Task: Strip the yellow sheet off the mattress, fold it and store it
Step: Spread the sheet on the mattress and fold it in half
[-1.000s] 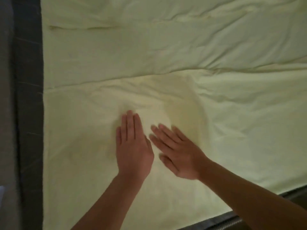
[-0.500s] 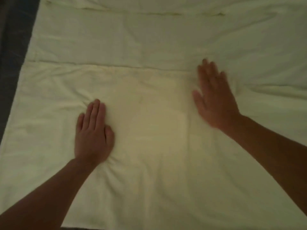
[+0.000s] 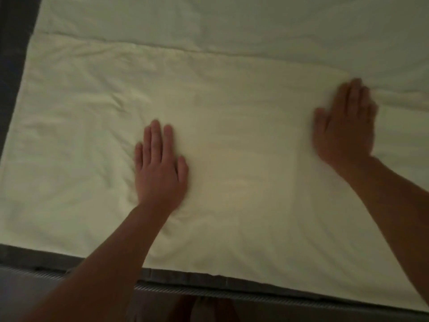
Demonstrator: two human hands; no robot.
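Your yellow sheet [image 3: 232, 135] lies spread over the mattress [image 3: 185, 278], whose dark edge shows at 6 o'clock and along 9 o'clock. A folded layer's edge crosses the view toward 12 o'clock. Your left hand [image 3: 160, 168] presses flat on the sheet at about 8 o'clock from centre, its 4 fingers straight and close together, thumb slightly out. Your right hand [image 3: 346, 126] lies flat on it at 3 o'clock, blurred, fingers straight and together, well apart from the left.

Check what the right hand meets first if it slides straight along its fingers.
Probably the fold edge of the sheet, just past the fingertips of the right hand; beyond, just sheet.
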